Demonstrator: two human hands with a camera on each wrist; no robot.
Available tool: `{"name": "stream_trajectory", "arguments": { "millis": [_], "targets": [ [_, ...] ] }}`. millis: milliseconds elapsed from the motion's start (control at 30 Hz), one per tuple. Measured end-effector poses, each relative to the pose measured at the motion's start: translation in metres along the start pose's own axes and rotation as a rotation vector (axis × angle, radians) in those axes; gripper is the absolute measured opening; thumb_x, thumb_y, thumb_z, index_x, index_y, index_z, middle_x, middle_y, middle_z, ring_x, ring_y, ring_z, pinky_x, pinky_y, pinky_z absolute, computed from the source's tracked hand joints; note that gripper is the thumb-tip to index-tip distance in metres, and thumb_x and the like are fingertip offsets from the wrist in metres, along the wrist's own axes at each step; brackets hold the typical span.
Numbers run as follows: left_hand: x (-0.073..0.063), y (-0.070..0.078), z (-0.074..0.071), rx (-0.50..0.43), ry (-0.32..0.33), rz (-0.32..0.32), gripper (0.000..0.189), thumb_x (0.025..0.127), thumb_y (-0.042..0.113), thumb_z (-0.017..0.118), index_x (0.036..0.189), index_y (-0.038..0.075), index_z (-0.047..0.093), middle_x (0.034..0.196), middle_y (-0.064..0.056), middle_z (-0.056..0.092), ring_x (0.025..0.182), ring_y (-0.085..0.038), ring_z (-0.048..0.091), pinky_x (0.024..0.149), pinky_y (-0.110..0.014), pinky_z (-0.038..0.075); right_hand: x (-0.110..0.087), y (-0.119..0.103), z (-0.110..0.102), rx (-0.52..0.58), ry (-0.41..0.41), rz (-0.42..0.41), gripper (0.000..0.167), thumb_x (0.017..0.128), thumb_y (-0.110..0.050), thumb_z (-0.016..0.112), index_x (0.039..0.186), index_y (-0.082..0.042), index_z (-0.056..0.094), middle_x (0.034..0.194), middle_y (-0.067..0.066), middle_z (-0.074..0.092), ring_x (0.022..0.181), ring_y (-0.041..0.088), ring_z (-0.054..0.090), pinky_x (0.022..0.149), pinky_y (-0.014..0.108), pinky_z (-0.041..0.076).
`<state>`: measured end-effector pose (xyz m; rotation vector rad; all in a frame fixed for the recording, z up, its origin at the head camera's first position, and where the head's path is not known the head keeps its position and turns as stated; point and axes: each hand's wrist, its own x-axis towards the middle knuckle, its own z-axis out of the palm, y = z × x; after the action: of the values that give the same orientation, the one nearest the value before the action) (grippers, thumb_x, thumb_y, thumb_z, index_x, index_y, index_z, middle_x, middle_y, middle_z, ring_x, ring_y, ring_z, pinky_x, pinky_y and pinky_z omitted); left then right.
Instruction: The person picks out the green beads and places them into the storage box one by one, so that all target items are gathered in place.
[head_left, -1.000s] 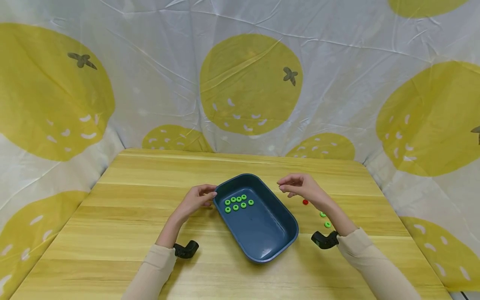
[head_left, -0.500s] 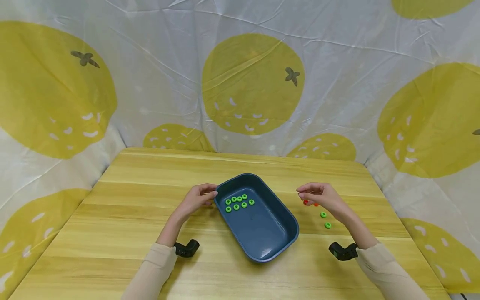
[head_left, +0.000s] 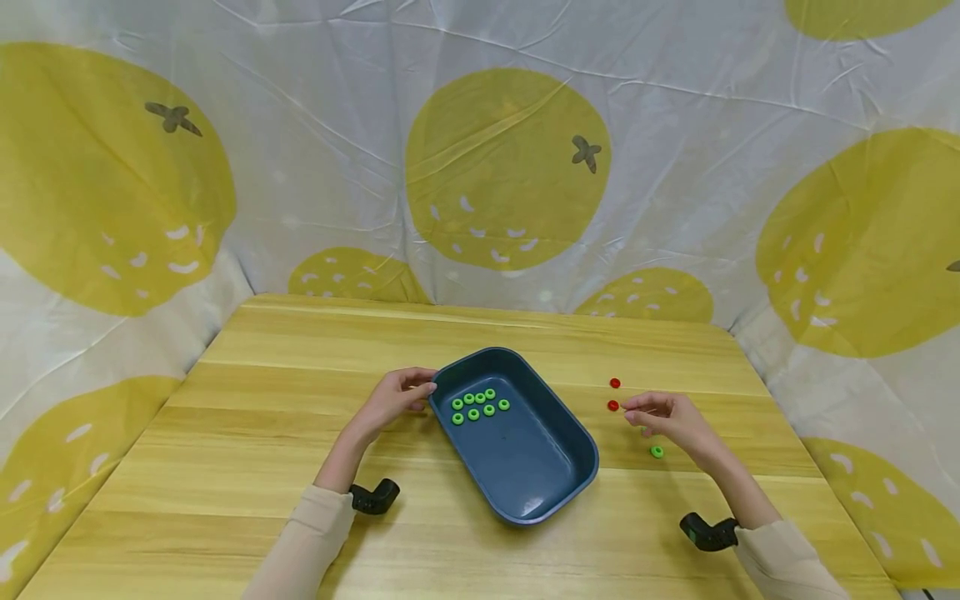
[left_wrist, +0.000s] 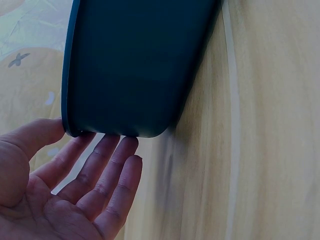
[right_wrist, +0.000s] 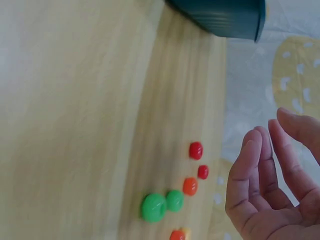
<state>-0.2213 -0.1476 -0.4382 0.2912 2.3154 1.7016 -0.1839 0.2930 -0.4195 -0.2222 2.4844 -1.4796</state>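
A dark blue plastic tub (head_left: 525,475) stands at an angle mid-table, with several green rings (head_left: 474,414) in its far left part. My left hand (head_left: 395,394) holds its far left corner, thumb at the rim and fingertips against the outer wall (left_wrist: 125,75). To the right of the tub, my right hand (head_left: 671,419) hovers above the small rings, fingers loosely bent, thumb apart, nothing between them. Two red rings (head_left: 613,406) lie just left of its fingertips. A green ring (head_left: 657,452) lies below it; another is mostly hidden behind the hand.
In the right wrist view, an orange ring (right_wrist: 190,186) lies between the red and green ones, and another orange piece (right_wrist: 177,235) shows at the bottom edge. A patterned cloth (head_left: 510,167) hangs behind the wooden table (head_left: 247,450). Black wrist-camera mounts (head_left: 375,497) stick out from both wrists.
My right hand has moved right and toward me, away from the tub, uncovering the two red rings and coming over the green ones. The left hand and tub have stayed put.
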Motion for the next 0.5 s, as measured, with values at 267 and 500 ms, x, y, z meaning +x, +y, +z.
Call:
{"name": "stream_trajectory", "arguments": {
  "millis": [267,500],
  "targets": [
    [-0.001,0.0,0.0,-0.004,-0.002,0.004,0.038,0.096,0.016,0.053,0.127,-0.005,0.053,0.123,-0.025,0.058,0.095,-0.018,0.061,0.085,-0.044,0.055,-0.007,0.021,-0.002,-0.19,0.118,-0.031,0.029,0.088,-0.018,0.066,0.107,0.003,0.066,0.1,0.019,0.069,0.079,0.013,0.066,0.064,0.024,0.055],
    [-0.002,0.002,0.001,-0.005,0.001,0.004,0.038,0.096,0.016,0.054,0.127,-0.005,0.053,0.123,-0.025,0.058,0.095,-0.017,0.061,0.085,-0.044,0.054,-0.009,0.03,-0.001,-0.36,0.209,-0.03,0.019,0.083,-0.013,0.07,0.098,-0.001,0.07,0.094,0.014,0.071,0.073,0.009,0.061,0.061,0.019,0.05]
  ]
}}
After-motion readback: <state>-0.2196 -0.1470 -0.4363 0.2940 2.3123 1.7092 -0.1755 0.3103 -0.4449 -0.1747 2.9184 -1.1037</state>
